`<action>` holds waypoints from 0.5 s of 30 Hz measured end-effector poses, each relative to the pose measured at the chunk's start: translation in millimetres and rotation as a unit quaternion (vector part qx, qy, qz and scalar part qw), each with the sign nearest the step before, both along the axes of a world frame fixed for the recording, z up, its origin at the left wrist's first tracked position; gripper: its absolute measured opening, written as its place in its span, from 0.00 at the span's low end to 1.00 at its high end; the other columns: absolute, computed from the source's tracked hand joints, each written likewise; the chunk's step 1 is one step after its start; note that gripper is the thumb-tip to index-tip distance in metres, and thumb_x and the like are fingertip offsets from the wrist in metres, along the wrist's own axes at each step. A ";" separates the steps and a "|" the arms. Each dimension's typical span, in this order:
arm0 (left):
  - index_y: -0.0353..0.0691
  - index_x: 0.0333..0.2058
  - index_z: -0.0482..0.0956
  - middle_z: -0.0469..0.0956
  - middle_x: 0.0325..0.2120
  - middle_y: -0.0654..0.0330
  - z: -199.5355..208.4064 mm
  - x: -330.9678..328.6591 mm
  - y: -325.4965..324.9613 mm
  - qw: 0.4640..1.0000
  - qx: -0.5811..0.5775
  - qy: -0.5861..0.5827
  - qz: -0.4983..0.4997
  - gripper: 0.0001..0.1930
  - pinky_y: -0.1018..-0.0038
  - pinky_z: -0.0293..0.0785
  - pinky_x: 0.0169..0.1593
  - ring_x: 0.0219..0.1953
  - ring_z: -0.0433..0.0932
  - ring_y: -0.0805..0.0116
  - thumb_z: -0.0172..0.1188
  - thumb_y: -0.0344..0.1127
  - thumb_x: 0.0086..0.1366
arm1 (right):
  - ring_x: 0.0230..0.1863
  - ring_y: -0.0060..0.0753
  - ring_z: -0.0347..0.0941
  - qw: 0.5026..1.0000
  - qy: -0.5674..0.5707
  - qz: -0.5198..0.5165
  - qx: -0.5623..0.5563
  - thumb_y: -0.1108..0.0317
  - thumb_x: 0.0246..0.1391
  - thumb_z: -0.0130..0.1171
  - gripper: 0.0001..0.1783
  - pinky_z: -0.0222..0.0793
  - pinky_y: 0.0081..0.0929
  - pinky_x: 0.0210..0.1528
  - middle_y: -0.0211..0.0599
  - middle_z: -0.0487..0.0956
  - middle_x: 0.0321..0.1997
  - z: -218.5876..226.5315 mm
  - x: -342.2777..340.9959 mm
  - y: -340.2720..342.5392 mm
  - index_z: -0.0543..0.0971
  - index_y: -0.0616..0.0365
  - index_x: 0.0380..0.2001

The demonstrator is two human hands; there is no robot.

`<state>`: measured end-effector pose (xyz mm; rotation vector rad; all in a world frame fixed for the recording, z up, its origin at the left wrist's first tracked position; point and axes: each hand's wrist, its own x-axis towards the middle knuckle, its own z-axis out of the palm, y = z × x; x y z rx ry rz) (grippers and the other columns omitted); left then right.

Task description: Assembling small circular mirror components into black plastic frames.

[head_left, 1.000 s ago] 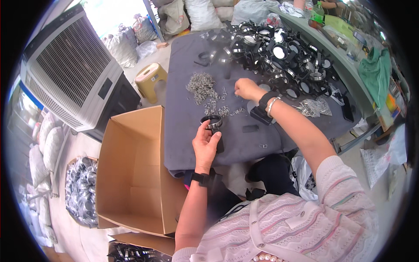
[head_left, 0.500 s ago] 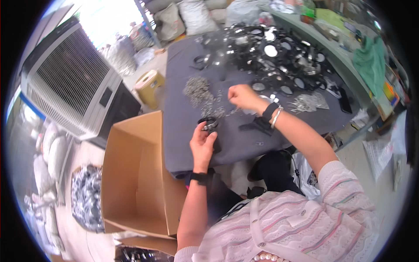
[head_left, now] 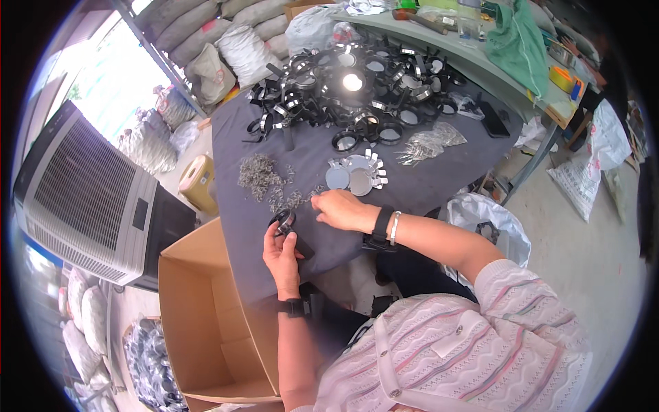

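My left hand [head_left: 280, 264] grips a black ring-shaped part with a handle [head_left: 284, 221], its ring standing up above the fingers near the table's front left edge. Close by on the right, my right hand [head_left: 340, 209] is closed in a pinch at the edge of scattered small metal pieces; whatever sits between its fingertips is too small to make out. A heap of these small metal pieces [head_left: 259, 177] lies beyond my left hand. Flat round grey discs with tabs [head_left: 359, 181] rest just past my right hand.
A large pile of black ringed parts [head_left: 357, 89] covers the table's far side. A phone [head_left: 493, 121] and a bag of thin metal pins [head_left: 432, 142] lie at right. An open cardboard box [head_left: 213, 309] stands left, near an air cooler [head_left: 89, 199].
My right hand has come down and nearer to my left hand, beside the small metal pieces. The left hand still holds the black ringed part. The whole view has shifted.
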<state>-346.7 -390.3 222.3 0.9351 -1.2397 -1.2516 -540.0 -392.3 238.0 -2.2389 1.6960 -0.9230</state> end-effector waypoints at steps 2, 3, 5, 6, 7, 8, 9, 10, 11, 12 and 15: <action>0.34 0.52 0.68 0.70 0.22 0.69 0.1 -0.1 0.2 1.000 0.003 0.003 0.005 0.20 0.87 0.63 0.19 0.19 0.65 0.85 0.57 0.25 0.59 | 0.35 0.53 0.75 1.000 0.004 -0.020 -0.013 0.70 0.44 0.61 0.07 0.70 0.43 0.37 0.48 0.77 0.28 3.0 -16.9 -3.9 0.76 0.61 0.27; 0.34 0.52 0.68 0.70 0.22 0.69 0.5 -1.6 -0.5 1.000 -0.006 -0.004 0.002 0.21 0.87 0.63 0.19 0.19 0.65 0.85 0.58 0.26 0.59 | 0.35 0.54 0.75 0.999 0.006 -0.044 -0.027 0.68 0.44 0.60 0.08 0.70 0.44 0.37 0.49 0.77 0.29 5.8 -30.0 -8.2 0.76 0.61 0.27; 0.34 0.52 0.68 0.70 0.22 0.68 0.3 0.5 0.8 1.000 -0.010 -0.011 0.005 0.21 0.87 0.64 0.19 0.20 0.66 0.84 0.58 0.26 0.59 | 0.34 0.53 0.75 0.993 0.061 -0.070 -0.075 0.67 0.44 0.59 0.08 0.71 0.44 0.37 0.48 0.77 0.29 15.7 -56.7 -20.3 0.76 0.60 0.27; 0.34 0.52 0.68 0.70 0.23 0.68 0.8 -0.7 0.4 1.000 -0.017 -0.016 0.000 0.21 0.87 0.64 0.19 0.20 0.66 0.84 0.58 0.26 0.59 | 0.35 0.52 0.75 0.991 0.085 -0.100 -0.040 0.68 0.44 0.59 0.06 0.71 0.44 0.37 0.48 0.78 0.29 13.8 -72.2 -34.1 0.77 0.59 0.27; 0.35 0.53 0.68 0.70 0.23 0.68 -0.2 1.9 -0.2 1.000 -0.023 -0.020 0.002 0.22 0.87 0.64 0.19 0.20 0.66 0.84 0.59 0.27 0.59 | 0.36 0.52 0.75 0.991 0.084 -0.107 -0.017 0.69 0.44 0.59 0.06 0.71 0.44 0.37 0.48 0.78 0.29 24.7 -76.4 -36.0 0.78 0.58 0.27; 0.35 0.53 0.68 0.70 0.23 0.68 -1.8 4.7 0.4 1.000 -0.020 -0.019 0.009 0.22 0.87 0.64 0.19 0.20 0.66 0.84 0.59 0.27 0.59 | 0.36 0.51 0.75 0.990 0.083 -0.113 0.006 0.70 0.44 0.59 0.06 0.71 0.43 0.38 0.48 0.78 0.30 33.7 -77.7 -36.3 0.78 0.58 0.28; 0.35 0.53 0.68 0.70 0.23 0.68 -1.5 3.7 -0.2 1.000 -0.023 -0.018 0.004 0.22 0.87 0.65 0.19 0.20 0.66 0.84 0.59 0.26 0.59 | 0.36 0.51 0.75 0.990 0.085 -0.110 0.005 0.70 0.44 0.59 0.06 0.71 0.43 0.38 0.48 0.78 0.30 33.1 -80.8 -41.2 0.78 0.58 0.28; 0.35 0.53 0.68 0.69 0.23 0.69 -1.1 2.8 -0.5 1.000 -0.026 -0.017 -0.001 0.22 0.87 0.65 0.19 0.20 0.66 0.84 0.59 0.26 0.59 | 0.37 0.50 0.75 0.989 0.098 -0.114 0.007 0.71 0.44 0.57 0.06 0.71 0.42 0.39 0.47 0.78 0.32 29.9 -82.4 -47.3 0.78 0.57 0.29; 0.35 0.53 0.68 0.69 0.23 0.69 -1.8 1.9 -1.0 1.000 -0.027 -0.016 0.004 0.22 0.87 0.65 0.19 0.20 0.66 0.84 0.59 0.26 0.59 | 0.39 0.50 0.75 0.987 0.111 -0.117 0.009 0.73 0.45 0.56 0.06 0.71 0.41 0.40 0.47 0.78 0.34 26.9 -82.9 -51.7 0.79 0.57 0.30; 0.36 0.53 0.69 0.69 0.22 0.69 -3.8 2.8 -1.1 1.000 -0.028 -0.009 -0.005 0.22 0.87 0.65 0.19 0.21 0.66 0.84 0.59 0.26 0.59 | 0.39 0.50 0.75 0.988 0.111 -0.109 0.008 0.73 0.45 0.56 0.06 0.71 0.41 0.40 0.47 0.78 0.34 23.0 -80.9 -55.1 0.79 0.57 0.30; 0.35 0.52 0.69 0.69 0.22 0.69 -6.1 1.3 -0.6 0.999 -0.033 0.001 -0.010 0.21 0.87 0.65 0.19 0.21 0.66 0.84 0.59 0.26 0.59 | 0.42 0.48 0.75 0.984 0.172 -0.051 -0.024 0.75 0.46 0.54 0.09 0.71 0.39 0.43 0.47 0.77 0.38 16.8 -78.3 -60.9 0.79 0.57 0.32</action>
